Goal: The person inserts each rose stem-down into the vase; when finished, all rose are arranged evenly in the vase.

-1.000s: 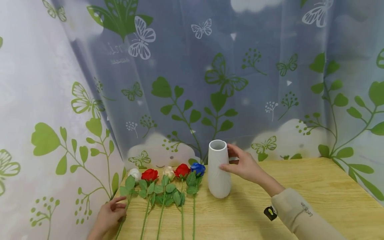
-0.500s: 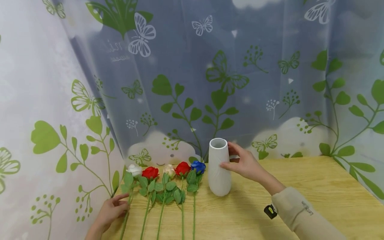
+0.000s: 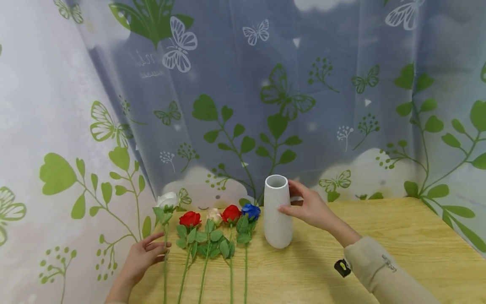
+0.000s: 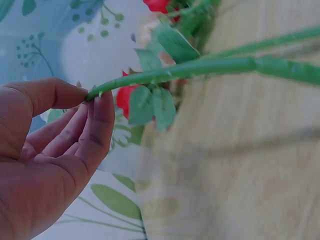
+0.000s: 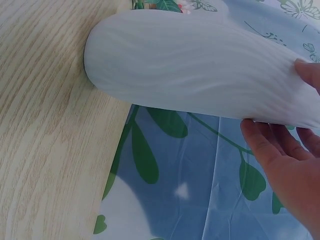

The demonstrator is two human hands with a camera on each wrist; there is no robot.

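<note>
My left hand [image 3: 142, 258] pinches the green stem of a white rose [image 3: 167, 200] between thumb and fingertips. In the left wrist view that stem [image 4: 200, 67] runs from the pinch off to the right, raised above the table. My right hand [image 3: 313, 209] grips the upper side of a white vase [image 3: 278, 217], thumb in front and fingers behind. The vase stands upright on the table. In the right wrist view, thumb and fingertips touch both sides of the vase [image 5: 190, 65]. Beside it lie a red rose [image 3: 190, 219], a cream rose [image 3: 214, 216], another red rose [image 3: 231, 214] and a blue rose [image 3: 251, 212].
The wooden table [image 3: 379, 245] extends to the right of the vase. A printed curtain [image 3: 228, 76] with leaves and butterflies hangs behind and along the sides. A black device [image 3: 342, 268] sits at the right wrist, by the beige sleeve [image 3: 379, 266].
My left hand has lifted the white rose off the table, its bloom rising above the row of other roses. The right hand and vase have stayed in place.
</note>
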